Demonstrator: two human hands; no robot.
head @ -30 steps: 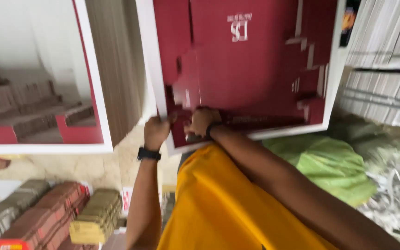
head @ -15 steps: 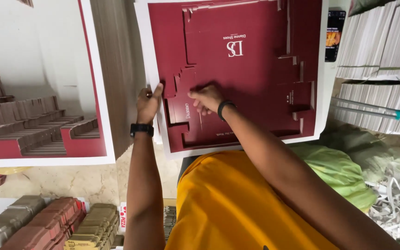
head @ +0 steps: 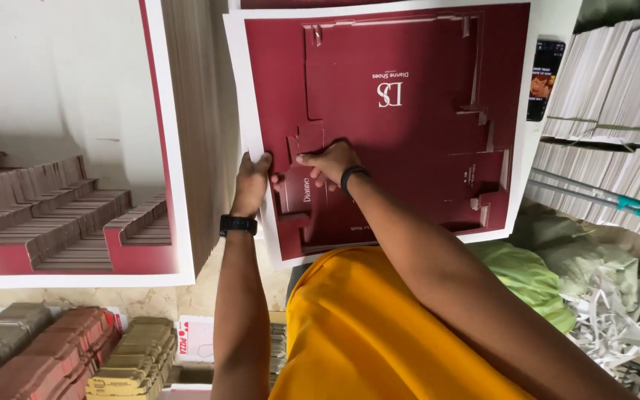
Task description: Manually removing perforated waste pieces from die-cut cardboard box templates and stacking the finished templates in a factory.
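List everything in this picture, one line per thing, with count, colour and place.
printed die-cut sheet: one on top of a stack, maroon with white border, centre
punched-out sheet stack: one, white and maroon, left
folded carton bundles: several, brown, maroon and olive, bottom left
phone: one, dark, right of the sheet
flat board stacks: several, pale grey, right
green sack: one, lower right
paper scraps: heap, white, lower right
left hand: black watch, at sheet's left edge
right hand: black band, fingers on the sheet
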